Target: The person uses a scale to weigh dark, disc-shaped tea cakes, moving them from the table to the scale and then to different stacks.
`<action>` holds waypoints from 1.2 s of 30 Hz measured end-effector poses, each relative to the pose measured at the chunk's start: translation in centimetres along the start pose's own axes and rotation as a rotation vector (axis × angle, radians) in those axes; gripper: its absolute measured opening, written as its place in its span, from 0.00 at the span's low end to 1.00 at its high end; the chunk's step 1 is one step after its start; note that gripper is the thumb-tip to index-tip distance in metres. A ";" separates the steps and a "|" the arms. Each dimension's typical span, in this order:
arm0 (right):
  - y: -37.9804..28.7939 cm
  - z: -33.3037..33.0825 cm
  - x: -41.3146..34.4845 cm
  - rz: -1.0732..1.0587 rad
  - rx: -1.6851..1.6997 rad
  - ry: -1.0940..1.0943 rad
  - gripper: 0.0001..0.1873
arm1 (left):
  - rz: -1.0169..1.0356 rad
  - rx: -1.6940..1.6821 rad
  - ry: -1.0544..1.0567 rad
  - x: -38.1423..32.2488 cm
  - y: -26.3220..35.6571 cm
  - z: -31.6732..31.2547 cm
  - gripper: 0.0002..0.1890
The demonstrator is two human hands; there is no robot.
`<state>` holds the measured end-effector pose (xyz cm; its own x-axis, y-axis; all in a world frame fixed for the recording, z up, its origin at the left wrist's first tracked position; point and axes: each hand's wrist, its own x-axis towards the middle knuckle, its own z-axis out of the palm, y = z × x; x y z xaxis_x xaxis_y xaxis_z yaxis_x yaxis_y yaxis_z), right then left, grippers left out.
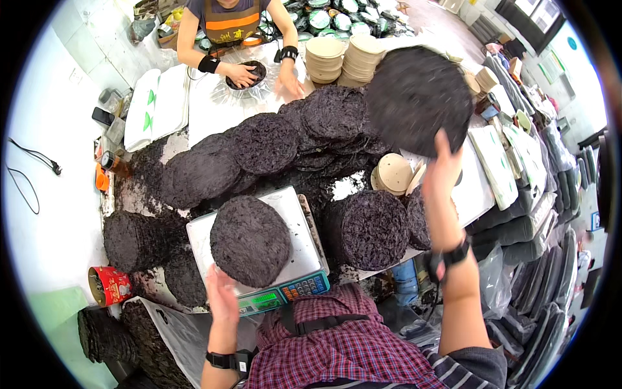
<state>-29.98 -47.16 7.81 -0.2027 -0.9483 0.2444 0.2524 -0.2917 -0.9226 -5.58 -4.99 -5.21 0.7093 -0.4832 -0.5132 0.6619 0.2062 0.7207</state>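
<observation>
My right hand (441, 170) grips the near edge of a round dark cake of dried seaweed (420, 99), blurred and raised over the right side of the table. Another round seaweed cake (250, 241) lies on the metal pan of an electronic scale (291, 206) before me. Beside that cake's lower left edge is my left hand (222, 294), slightly blurred, with nothing held; whether it touches the cake is unclear. The scale's green display is lit. Right of the scale, a thick stack of seaweed cakes (374, 231) rests on its side.
Overlapping seaweed cakes (265, 143) run across the table's middle. Opposite, a co-worker's hand (241, 74) presses into a dark round mass on plastic film. Tall stacks of pale discs (324, 58) stand beyond, loose ones (394, 173) nearer. A red can (111, 286) sits left.
</observation>
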 end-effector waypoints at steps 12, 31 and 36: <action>6.0 1.3 -8.4 0.621 -0.067 -0.558 0.15 | 0.545 0.936 0.520 2.8 2.7 -10.4 0.24; 4.1 4.0 -28.3 -0.539 -0.978 -1.640 0.40 | -0.042 1.198 1.003 6.7 -1.3 -26.2 0.54; 5.8 0.7 -28.0 -0.494 -0.932 -1.673 0.22 | 0.025 1.265 0.893 8.5 -5.6 -24.8 0.50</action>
<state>-22.21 -22.36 -4.20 0.9904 -0.1317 -0.0416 -0.1372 -0.9038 -0.4054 2.77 10.85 -25.12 0.9306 0.2519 -0.2655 0.3450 -0.8457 0.4072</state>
